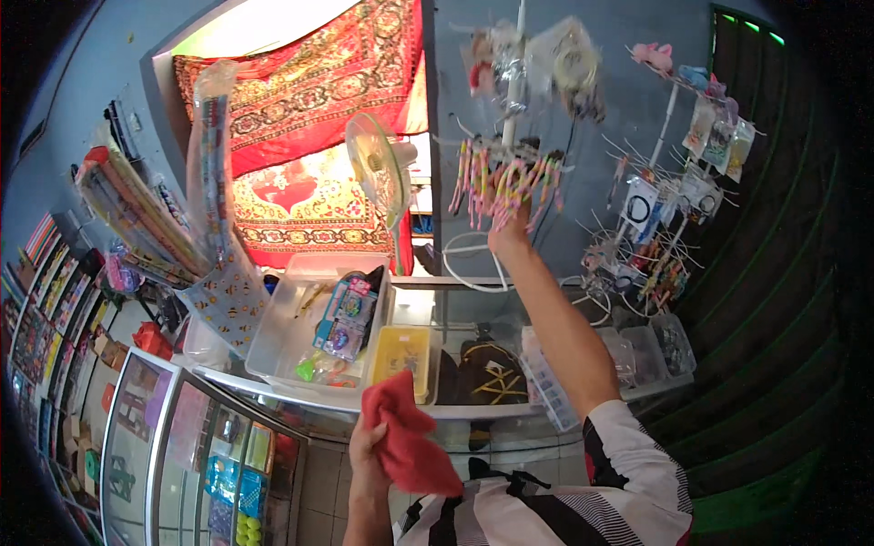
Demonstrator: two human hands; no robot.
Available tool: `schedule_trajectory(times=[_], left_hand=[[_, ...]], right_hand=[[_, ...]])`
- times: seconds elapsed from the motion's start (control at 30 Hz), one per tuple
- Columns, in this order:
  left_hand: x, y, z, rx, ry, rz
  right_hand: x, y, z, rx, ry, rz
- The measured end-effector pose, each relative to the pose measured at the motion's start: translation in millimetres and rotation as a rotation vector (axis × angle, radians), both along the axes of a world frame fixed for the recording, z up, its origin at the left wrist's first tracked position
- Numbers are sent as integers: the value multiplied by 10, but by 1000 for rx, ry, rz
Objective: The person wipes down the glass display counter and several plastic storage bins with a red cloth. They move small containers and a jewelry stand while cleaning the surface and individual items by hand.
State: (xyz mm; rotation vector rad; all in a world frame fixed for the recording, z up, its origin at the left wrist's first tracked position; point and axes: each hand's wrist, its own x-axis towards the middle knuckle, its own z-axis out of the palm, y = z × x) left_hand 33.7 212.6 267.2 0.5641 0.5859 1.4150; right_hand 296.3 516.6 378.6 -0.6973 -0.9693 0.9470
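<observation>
My left hand point(369, 443) holds a crumpled red cloth point(413, 440) in front of the glass counter. My right hand point(511, 228) reaches up to a white display stand point(509, 130) and is partly hidden behind the pink, yellow and green beaded strands point(478, 181) that hang from it. Whether its fingers grip the stand cannot be told. Above the strands, clear plastic packets point(570, 65) hang on the same stand. Its white wire ring base point(471, 263) shows at the back edge of the counter.
On the glass counter point(478, 411) stand a clear plastic bin point(273, 362) with packaged toys, a yellow tray point(403, 341) and a compartment box point(556, 403). A second accessory rack point(662, 136) is on the right. An electric fan point(372, 153) stands before the red patterned cloth point(307, 102).
</observation>
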Motion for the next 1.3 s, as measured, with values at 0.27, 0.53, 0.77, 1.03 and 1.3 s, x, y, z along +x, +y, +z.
schedule_trajectory(times=[0.27, 0.53, 0.77, 1.03, 1.3], left_hand=[[849, 707, 268, 159, 367, 148], [1670, 2120, 358, 677, 1273, 580], [2236, 2905, -1028, 745, 2009, -503], [1689, 3275, -974, 192, 2191, -517], [1232, 3529, -1163, -263, 2170, -416]], right_hand=[[563, -547, 460, 52, 171, -87], [806, -1536, 848, 160, 111, -43], [1159, -1788, 640, 226, 178, -136], [1502, -1940, 632, 305, 196, -20], [1324, -1888, 644, 160, 218, -285]])
